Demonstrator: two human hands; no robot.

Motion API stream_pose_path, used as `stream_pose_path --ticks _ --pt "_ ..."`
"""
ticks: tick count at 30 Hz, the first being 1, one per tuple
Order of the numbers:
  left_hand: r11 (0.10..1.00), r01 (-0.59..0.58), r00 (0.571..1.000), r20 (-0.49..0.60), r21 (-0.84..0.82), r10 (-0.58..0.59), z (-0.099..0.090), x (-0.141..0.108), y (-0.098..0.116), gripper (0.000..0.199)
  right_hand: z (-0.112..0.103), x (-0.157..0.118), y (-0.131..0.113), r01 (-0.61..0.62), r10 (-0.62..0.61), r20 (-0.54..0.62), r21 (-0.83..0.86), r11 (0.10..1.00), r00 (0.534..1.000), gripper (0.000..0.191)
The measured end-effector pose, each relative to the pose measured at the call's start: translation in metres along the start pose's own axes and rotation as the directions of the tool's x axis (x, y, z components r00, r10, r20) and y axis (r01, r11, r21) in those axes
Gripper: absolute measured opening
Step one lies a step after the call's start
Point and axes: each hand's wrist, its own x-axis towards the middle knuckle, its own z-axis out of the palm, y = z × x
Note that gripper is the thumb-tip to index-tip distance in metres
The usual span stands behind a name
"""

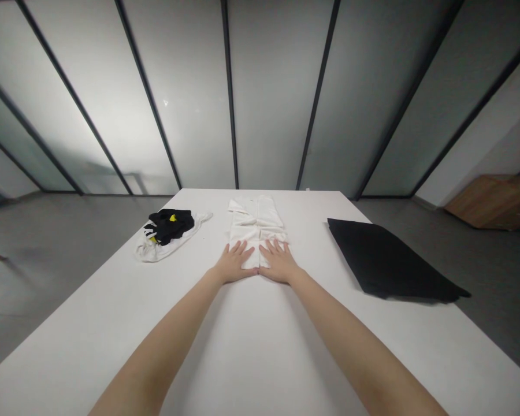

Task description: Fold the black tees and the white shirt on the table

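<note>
A white garment (257,218), folded into a long narrow strip with some wrinkles, lies on the white table (260,346) straight ahead. On the left half of its near end, my left hand (236,263) rests flat with the fingers spread. My right hand (279,261) lies the same way on the right half. The two thumbs meet, or nearly so, at the garment's near edge. Neither hand grips anything. The cloth beneath the palms is hidden.
To the left, a black garment (171,226) with yellow and white patches sits bunched on a white cloth (164,253). A flat black sheet or fabric (390,260) lies at the right, reaching past the table edge. Frosted glass panels (268,92) stand behind the table.
</note>
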Motion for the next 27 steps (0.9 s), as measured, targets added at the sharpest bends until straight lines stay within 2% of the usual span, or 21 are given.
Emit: stream_pose_path --ticks 5,9,11,13,17,21,23,27 --pt "1.0 -0.004 1.0 0.013 -0.007 0.004 0.002 -0.062 0.032 0.082 0.01 -0.059 -0.017 0.052 -0.056 0.043 0.102 0.993 0.997 0.106" --pt "0.998 -0.014 0.999 0.045 -0.06 0.017 -0.006 -0.112 0.055 0.072 0.013 -0.115 -0.038 -0.003 -0.025 0.152 0.182 0.983 0.988 0.104" --pt "0.993 -0.059 0.997 0.039 -0.104 0.063 -0.014 -0.129 0.063 0.059 0.009 -0.138 -0.048 -0.038 -0.006 0.193 0.223 0.974 0.981 0.105" --pt "0.976 -0.125 0.988 0.064 -0.179 0.138 -0.022 -0.139 0.066 0.042 0.004 -0.156 -0.057 -0.038 -0.002 0.15 0.266 0.963 0.989 0.09" --pt "0.922 -0.165 0.963 0.144 -0.35 0.227 -0.029 -0.145 0.065 0.027 -0.002 -0.166 -0.066 0.082 -0.084 -0.012 0.389 0.917 0.996 0.054" --pt "0.916 -0.13 0.962 0.175 -0.38 0.21 -0.031 -0.146 0.061 0.02 0.005 -0.158 -0.066 0.218 -0.217 -0.054 0.445 0.869 0.975 0.025" --pt "0.92 -0.125 0.962 0.18 -0.37 0.204 -0.033 -0.147 0.059 0.019 0.009 -0.154 -0.064 0.231 -0.217 -0.083 0.44 0.868 0.973 0.017" --pt "0.93 -0.103 0.963 0.199 -0.353 0.182 -0.039 -0.149 0.052 0.024 0.013 -0.152 -0.06 0.238 -0.201 -0.128 0.493 0.837 0.971 0.01"
